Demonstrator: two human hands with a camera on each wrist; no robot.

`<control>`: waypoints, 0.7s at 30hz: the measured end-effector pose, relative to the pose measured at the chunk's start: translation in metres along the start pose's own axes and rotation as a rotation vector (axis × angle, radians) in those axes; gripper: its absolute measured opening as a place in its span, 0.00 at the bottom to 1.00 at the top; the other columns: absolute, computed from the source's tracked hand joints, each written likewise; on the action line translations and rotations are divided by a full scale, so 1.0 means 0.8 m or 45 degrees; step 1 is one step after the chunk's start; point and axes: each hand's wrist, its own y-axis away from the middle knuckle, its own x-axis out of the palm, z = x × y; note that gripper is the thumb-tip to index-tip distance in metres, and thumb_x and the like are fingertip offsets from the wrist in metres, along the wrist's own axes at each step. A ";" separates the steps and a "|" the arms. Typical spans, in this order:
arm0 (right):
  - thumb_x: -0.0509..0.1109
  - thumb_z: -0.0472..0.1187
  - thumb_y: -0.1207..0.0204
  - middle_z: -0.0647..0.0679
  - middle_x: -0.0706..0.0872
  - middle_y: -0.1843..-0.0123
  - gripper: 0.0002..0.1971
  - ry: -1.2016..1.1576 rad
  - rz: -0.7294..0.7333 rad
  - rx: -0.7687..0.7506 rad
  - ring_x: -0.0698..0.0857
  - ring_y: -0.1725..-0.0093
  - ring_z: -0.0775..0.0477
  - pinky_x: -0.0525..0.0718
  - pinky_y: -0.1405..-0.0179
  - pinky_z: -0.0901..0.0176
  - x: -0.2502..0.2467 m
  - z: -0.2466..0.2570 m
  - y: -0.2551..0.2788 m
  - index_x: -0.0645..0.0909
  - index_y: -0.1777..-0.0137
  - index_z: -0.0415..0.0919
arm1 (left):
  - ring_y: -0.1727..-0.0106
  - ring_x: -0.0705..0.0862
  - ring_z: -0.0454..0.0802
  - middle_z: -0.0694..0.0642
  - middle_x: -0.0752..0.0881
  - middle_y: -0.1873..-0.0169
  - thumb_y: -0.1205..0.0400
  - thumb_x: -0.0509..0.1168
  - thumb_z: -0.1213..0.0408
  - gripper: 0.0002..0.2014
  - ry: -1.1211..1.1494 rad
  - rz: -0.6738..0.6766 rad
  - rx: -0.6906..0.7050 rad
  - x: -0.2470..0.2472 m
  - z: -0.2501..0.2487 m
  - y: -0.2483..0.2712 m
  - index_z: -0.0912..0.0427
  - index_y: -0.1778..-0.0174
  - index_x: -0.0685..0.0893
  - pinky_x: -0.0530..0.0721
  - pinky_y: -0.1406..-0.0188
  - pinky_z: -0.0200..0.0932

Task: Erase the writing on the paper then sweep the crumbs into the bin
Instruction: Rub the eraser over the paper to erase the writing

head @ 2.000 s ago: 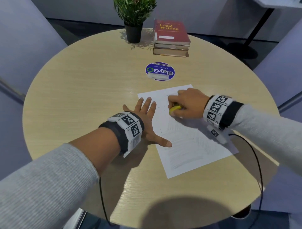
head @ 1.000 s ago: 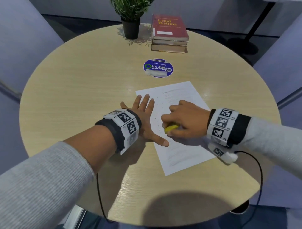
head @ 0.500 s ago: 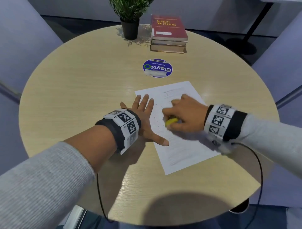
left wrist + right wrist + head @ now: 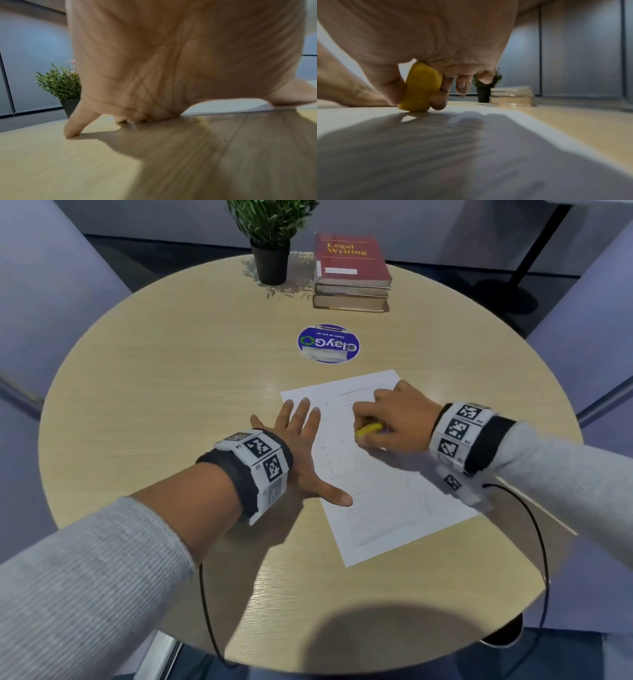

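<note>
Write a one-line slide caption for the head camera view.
Left hand flat on the paper while the right hand rubs a yellow eraser across it, crumbs scattered.

Right hand (image 4: 397, 419) with yellow eraser (image 4: 368, 429) now farther up the paper (image 4: 383, 491).

The paper (image 4: 383, 484) is white with faint grey pencil streaks and small dark crumbs (image 4: 329, 446) speckled across it, and the eraser (image 4: 421, 88) is bright yellow with one tiny dark dot. The table (image 4: 171, 378) is pale yellowish wood with a fine straight grain, and on it sit a round sticker (image 4: 328, 344) in deep blue with white and green lettering, a dark red book (image 4: 352, 260) with yellow title letters, and a green plant (image 4: 270, 217) in a black pot (image 4: 270, 266). Both sleeves (image 4: 85, 594) are light grey with a fine rib, and each wristband (image 4: 260, 463) is black with white panels bearing black square-block patterns.
</note>
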 end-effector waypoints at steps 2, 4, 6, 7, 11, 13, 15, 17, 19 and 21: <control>0.53 0.63 0.28 0.57 0.82 0.64 0.17 0.001 0.002 -0.136 0.75 0.57 0.53 0.67 0.50 0.52 0.014 0.010 0.005 0.74 0.52 0.55 | 0.18 0.23 0.58 0.52 0.21 0.19 0.51 0.59 0.11 0.79 -0.003 0.009 -0.006 -0.001 0.000 0.000 0.51 0.18 0.23 0.37 0.25 0.83; 0.51 0.65 0.28 0.58 0.82 0.64 0.18 -0.043 0.075 -0.222 0.72 0.59 0.56 0.63 0.52 0.54 0.021 0.023 0.016 0.74 0.53 0.55 | 0.18 0.23 0.58 0.52 0.21 0.19 0.51 0.59 0.11 0.79 -0.002 0.020 -0.012 -0.002 0.000 0.000 0.51 0.18 0.22 0.37 0.25 0.83; 0.52 0.64 0.28 0.58 0.81 0.63 0.17 -0.071 0.057 -0.120 0.74 0.57 0.54 0.64 0.50 0.52 0.011 0.011 0.011 0.72 0.53 0.55 | 0.18 0.23 0.58 0.52 0.21 0.20 0.51 0.60 0.11 0.79 0.003 0.023 -0.014 -0.003 -0.001 0.000 0.51 0.18 0.22 0.36 0.25 0.82; 0.53 0.63 0.28 0.57 0.81 0.63 0.16 -0.051 0.036 -0.051 0.76 0.55 0.52 0.66 0.49 0.51 0.005 0.004 0.007 0.72 0.53 0.55 | 0.18 0.23 0.58 0.52 0.20 0.20 0.50 0.60 0.11 0.79 0.003 0.023 -0.012 -0.003 -0.001 0.000 0.51 0.18 0.22 0.36 0.25 0.82; 0.51 0.64 0.28 0.58 0.82 0.63 0.17 -0.010 0.041 -0.178 0.74 0.58 0.55 0.66 0.50 0.52 0.019 0.013 0.016 0.73 0.53 0.55 | 0.18 0.23 0.58 0.52 0.21 0.19 0.50 0.59 0.11 0.78 -0.006 0.014 -0.008 -0.001 0.000 0.001 0.52 0.18 0.23 0.37 0.25 0.83; 0.50 0.66 0.29 0.58 0.82 0.62 0.19 -0.066 0.101 -0.173 0.74 0.58 0.56 0.66 0.49 0.52 0.017 0.016 0.022 0.73 0.52 0.55 | 0.18 0.23 0.58 0.52 0.21 0.19 0.50 0.59 0.11 0.78 -0.006 0.008 -0.005 -0.002 0.001 0.000 0.52 0.19 0.22 0.37 0.25 0.82; 0.54 0.65 0.27 0.56 0.82 0.61 0.16 -0.092 0.061 -0.061 0.76 0.55 0.53 0.68 0.46 0.48 0.007 0.003 0.014 0.73 0.53 0.55 | 0.18 0.23 0.58 0.52 0.20 0.20 0.49 0.60 0.11 0.78 0.007 0.013 -0.003 -0.003 0.000 0.001 0.51 0.19 0.22 0.37 0.25 0.82; 0.54 0.64 0.27 0.56 0.82 0.61 0.16 -0.062 0.033 -0.056 0.77 0.55 0.52 0.69 0.47 0.48 0.008 0.001 0.012 0.73 0.52 0.55 | 0.18 0.23 0.58 0.52 0.20 0.20 0.50 0.60 0.11 0.78 0.012 0.017 -0.003 -0.002 0.000 0.002 0.51 0.19 0.22 0.37 0.25 0.82; 0.50 0.66 0.29 0.58 0.82 0.61 0.19 -0.062 0.047 -0.168 0.73 0.57 0.56 0.65 0.50 0.52 0.022 0.010 0.019 0.73 0.52 0.55 | 0.18 0.23 0.57 0.52 0.20 0.20 0.51 0.60 0.11 0.79 0.009 0.018 -0.007 -0.001 0.000 0.001 0.51 0.19 0.22 0.38 0.25 0.82; 0.52 0.66 0.28 0.59 0.83 0.60 0.18 -0.101 0.085 -0.173 0.72 0.58 0.57 0.63 0.51 0.53 0.020 0.012 0.023 0.74 0.52 0.55 | 0.18 0.23 0.58 0.52 0.20 0.20 0.50 0.60 0.11 0.78 0.011 0.021 -0.009 -0.002 0.001 0.001 0.51 0.19 0.22 0.37 0.25 0.82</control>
